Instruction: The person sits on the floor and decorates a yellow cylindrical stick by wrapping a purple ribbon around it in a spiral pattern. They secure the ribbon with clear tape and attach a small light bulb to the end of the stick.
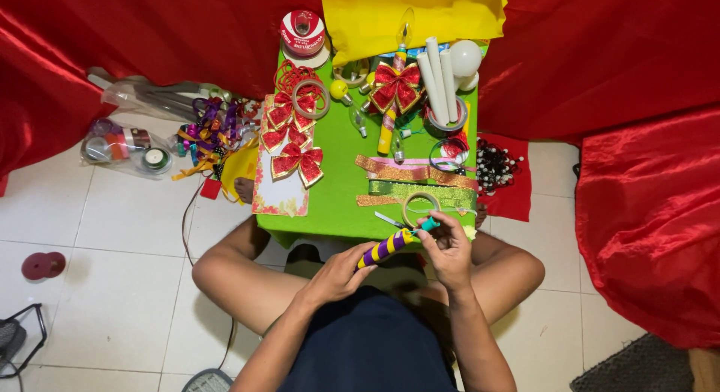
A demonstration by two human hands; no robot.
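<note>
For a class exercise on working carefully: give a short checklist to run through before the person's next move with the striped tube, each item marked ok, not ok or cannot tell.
1. Left hand grips the purple-and-yellow striped tube at its lower end: ok.
2. Right hand pinches the tube's teal tip: ok.
3. Tape roll lies close by on the green table: ok.
4. Scissors rest near the table edge, blades shut: cannot tell.
5. Glitter ribbon strips lie flat, apart from the hands: ok.
6. Wrapping fastened at the tip: cannot tell.

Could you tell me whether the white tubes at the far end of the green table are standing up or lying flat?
Lying flat: the white tubes rest side by side on the green table.
</note>
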